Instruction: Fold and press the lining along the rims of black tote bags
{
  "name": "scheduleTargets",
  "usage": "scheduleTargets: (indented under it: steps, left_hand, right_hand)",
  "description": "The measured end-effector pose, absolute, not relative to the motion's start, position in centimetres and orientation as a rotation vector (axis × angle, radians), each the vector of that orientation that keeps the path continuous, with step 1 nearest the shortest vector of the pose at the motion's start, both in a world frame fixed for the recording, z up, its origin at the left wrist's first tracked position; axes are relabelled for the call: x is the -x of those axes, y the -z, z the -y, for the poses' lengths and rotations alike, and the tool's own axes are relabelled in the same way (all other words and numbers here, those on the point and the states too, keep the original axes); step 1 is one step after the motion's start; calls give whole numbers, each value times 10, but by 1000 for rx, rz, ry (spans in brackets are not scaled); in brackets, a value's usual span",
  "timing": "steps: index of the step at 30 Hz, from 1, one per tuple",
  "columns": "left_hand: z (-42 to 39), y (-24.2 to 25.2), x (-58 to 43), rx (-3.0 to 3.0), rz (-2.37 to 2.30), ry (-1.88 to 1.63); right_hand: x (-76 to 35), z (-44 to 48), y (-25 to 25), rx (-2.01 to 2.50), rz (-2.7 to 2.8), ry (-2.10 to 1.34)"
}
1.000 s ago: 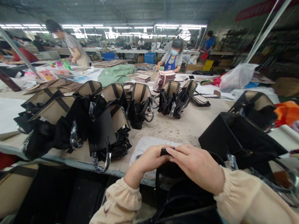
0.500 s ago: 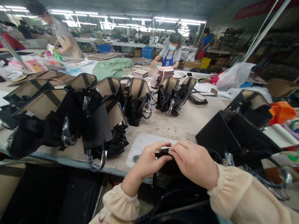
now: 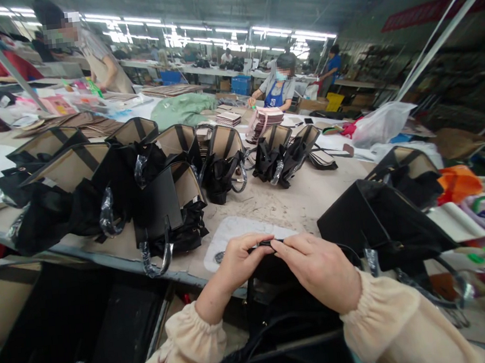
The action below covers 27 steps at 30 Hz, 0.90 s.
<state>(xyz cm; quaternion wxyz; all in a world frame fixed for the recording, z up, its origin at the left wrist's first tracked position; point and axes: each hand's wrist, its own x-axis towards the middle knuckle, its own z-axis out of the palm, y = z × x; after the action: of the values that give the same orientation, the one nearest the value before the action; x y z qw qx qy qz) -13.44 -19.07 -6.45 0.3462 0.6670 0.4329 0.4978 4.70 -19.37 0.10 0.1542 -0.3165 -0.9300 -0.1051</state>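
**Currently: both hands pinched on the top edge of a black bag at the near table edge**

Obs. 1. The black bag [image 3: 281, 299] sits low and near, centre of view, against the near edge of the table [image 3: 296, 199]. Its upper rim stands just above the table's edge.

Obs. 2. The left hand [image 3: 239, 262] and the right hand [image 3: 321, 270] meet at that rim. The fingertips of both are closed together on a thin dark strip at the top of the bag, left thumb and forefinger facing right thumb and forefinger, nearly touching. Both wrists wear cream elastic cuffs.

Obs. 3. Just beyond the hands a pale sheet [image 3: 234, 231] lies flat on the table, partly hidden by the fingers.

Obs. 4. Near right, just beside the right hand, a large black bag on its side [image 3: 381, 222] rests on the table, its loose handle trailing towards the near edge. Behind it stands another bag with a tan lining.

Obs. 5. Left of centre, a cluster of open bags [image 3: 152, 191], black outside and tan inside, stands in rows; some handles are wrapped in clear film. Farther off, a pair of bags [image 3: 282, 151] leans together.

Obs. 6. Far side: a green cloth [image 3: 183, 110], a stack of pink pieces [image 3: 267, 118], and a co-worker in a blue apron [image 3: 278, 88] seated behind it. A white plastic sack [image 3: 381, 123] lies far right, an orange item [image 3: 457, 182] nearer.
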Motion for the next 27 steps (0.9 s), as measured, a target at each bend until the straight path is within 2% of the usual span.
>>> scheduleTargets:
  steps: [8, 15, 27]
  left_hand:
    - [195, 60, 136, -1751, -1102, -1265]
    - [195, 60, 136, -1761, -1125, -1271]
    - [196, 55, 133, -1626, -1124, -1325]
  right_hand:
    - [-39, 193, -3, 955, 2625, 288]
    - [-31, 193, -4, 1170, 2532, 129]
    - [-25, 196, -9, 1375, 2474, 93]
